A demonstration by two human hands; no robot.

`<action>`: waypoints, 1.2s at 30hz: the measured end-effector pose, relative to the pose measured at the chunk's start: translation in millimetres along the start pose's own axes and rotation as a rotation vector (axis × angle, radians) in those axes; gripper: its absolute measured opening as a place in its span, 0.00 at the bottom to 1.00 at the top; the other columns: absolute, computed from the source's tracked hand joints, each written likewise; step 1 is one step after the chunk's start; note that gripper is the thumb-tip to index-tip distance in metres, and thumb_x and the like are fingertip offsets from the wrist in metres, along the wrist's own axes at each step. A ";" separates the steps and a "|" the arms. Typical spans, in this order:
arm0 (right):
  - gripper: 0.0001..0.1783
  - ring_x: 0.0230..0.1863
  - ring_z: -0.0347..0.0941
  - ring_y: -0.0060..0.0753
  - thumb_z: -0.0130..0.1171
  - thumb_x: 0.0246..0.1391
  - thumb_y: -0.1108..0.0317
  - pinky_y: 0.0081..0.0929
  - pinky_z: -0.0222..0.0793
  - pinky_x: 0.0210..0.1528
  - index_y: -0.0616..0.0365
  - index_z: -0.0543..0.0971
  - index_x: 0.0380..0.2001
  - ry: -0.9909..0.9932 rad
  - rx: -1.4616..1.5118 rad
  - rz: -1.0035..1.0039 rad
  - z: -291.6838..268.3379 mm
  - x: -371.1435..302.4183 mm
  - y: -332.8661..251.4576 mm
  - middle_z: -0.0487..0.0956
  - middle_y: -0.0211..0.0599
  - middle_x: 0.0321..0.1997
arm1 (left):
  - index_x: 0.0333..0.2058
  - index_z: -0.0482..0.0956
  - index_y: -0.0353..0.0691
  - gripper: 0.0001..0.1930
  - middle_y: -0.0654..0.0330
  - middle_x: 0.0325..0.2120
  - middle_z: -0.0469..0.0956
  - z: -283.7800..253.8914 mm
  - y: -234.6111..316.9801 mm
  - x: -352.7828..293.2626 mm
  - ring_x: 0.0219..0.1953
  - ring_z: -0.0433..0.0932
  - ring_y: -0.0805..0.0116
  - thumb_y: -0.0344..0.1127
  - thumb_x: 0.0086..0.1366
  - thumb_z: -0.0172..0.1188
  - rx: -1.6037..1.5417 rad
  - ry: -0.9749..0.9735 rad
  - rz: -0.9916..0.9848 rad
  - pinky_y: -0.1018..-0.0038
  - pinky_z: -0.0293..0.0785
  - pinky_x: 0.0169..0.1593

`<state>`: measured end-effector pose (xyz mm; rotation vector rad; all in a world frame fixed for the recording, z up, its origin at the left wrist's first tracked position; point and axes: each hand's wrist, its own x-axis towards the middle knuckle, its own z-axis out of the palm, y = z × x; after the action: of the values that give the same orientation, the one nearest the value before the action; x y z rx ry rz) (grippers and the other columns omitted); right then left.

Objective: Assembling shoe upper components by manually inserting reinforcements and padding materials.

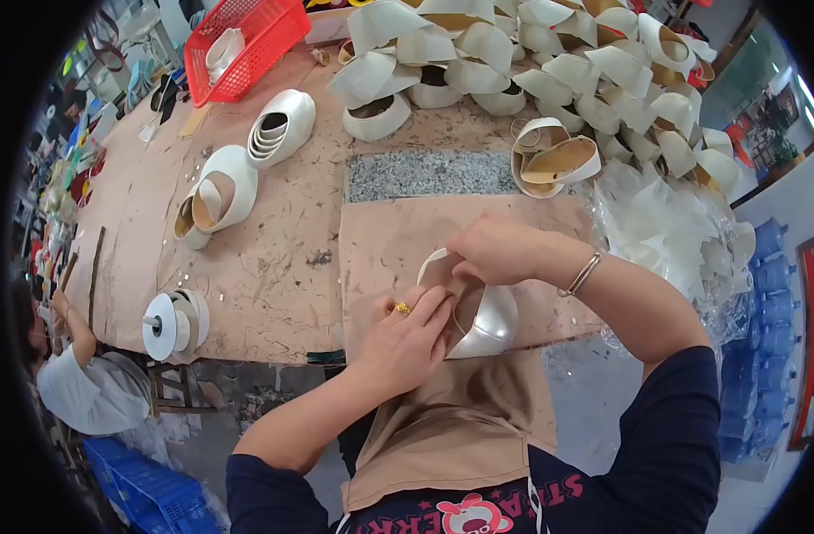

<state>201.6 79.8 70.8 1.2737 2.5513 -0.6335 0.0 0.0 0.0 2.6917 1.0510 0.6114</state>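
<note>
A pearly white shoe upper [496,318] lies at the table's front edge, its rounded toe pointing toward me and its tan lining showing. My left hand [409,338], with a yellow ring, is closed on the upper's left side, fingers bent over into the opening. From the far side my right hand [496,249] reaches in, its fingers curled and pinched at the inner edge near the heel. Whether those fingertips hold anything small besides the upper is hidden. Under the upper lies a pinkish-brown work sheet [380,236].
Many white uppers [478,53] are heaped at the back right, beside crumpled clear plastic [647,231]. Nested uppers [282,129] stand left of a speckled grey slab [425,173]. A red basket [251,67] is behind them. Tape rolls [171,325] sit front left; a person [91,387] works far left.
</note>
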 end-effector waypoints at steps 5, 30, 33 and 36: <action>0.12 0.36 0.75 0.48 0.60 0.49 0.64 0.38 0.66 0.44 0.59 0.74 0.35 0.059 0.066 -0.080 16.0 7.4 9.2 0.79 0.44 0.29 | 0.51 0.74 0.46 0.25 0.64 0.48 0.69 -15.4 -16.8 16.6 0.46 0.69 0.62 0.34 0.50 0.55 -0.141 -0.157 0.006 0.64 0.59 0.44; 0.29 0.46 0.68 0.45 0.69 0.39 0.65 0.39 0.59 0.50 0.58 0.66 0.43 0.436 -0.078 0.185 31.5 -17.7 31.0 0.70 0.44 0.43 | 0.45 0.75 0.36 0.20 0.59 0.37 0.68 16.0 -26.7 55.1 0.43 0.68 0.63 0.34 0.51 0.54 -0.011 0.028 0.284 0.71 0.68 0.47; 0.26 0.37 0.74 0.40 0.72 0.35 0.62 0.36 0.68 0.41 0.61 0.72 0.36 0.188 0.261 0.270 20.5 -29.1 51.9 0.75 0.44 0.33 | 0.47 0.75 0.38 0.21 0.58 0.39 0.69 12.0 -18.0 72.1 0.40 0.71 0.62 0.33 0.52 0.54 -0.055 -0.079 0.279 0.69 0.70 0.45; 0.18 0.24 0.76 0.32 0.71 0.39 0.61 0.29 0.71 0.26 0.63 0.75 0.22 -0.266 0.268 0.468 4.0 -39.5 55.1 0.77 0.39 0.20 | 0.50 0.74 0.46 0.19 0.58 0.42 0.69 12.0 -5.9 89.9 0.43 0.72 0.59 0.36 0.58 0.53 -0.056 -0.288 0.157 0.68 0.72 0.44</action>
<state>269.4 79.4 66.8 1.6680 1.9078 -0.9772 61.4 65.3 15.0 2.7241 0.7434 0.2590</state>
